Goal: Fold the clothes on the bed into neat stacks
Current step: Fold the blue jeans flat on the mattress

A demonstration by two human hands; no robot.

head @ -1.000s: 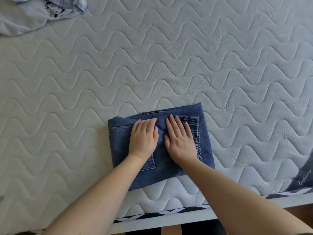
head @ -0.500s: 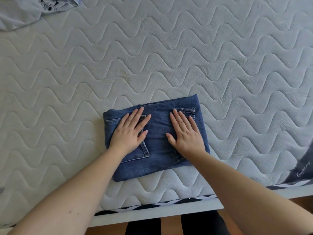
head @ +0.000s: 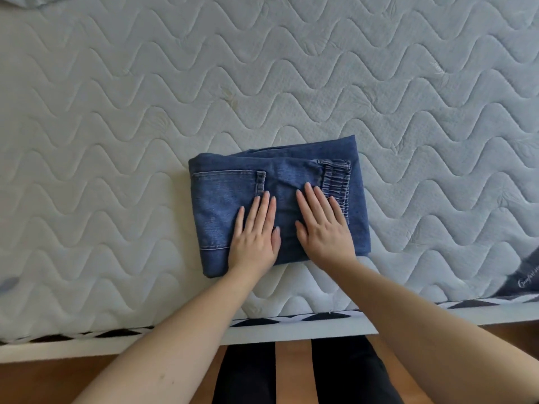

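Note:
A pair of blue jeans [head: 221, 205] lies folded into a compact rectangle near the front edge of the white quilted mattress [head: 262, 83]. A back pocket faces up on its left half and the elastic waistband shows at the right. My left hand [head: 256, 237] lies flat on the near middle of the jeans, fingers straight. Beside it, my right hand [head: 323, 228] presses flat on the right half, fingers straight and pointing away from me.
A dark garment with pale lettering [head: 525, 281] shows at the right edge of the mattress. A sliver of pale fabric [head: 32, 0] peeks in at the top left corner. The white bed frame edge [head: 291, 330] runs below, with wooden floor beneath.
Both hands have slid back toward me across the jeans, from the far half to the near edge. The view tilted down, so the pale clothes at the top left have nearly left the frame.

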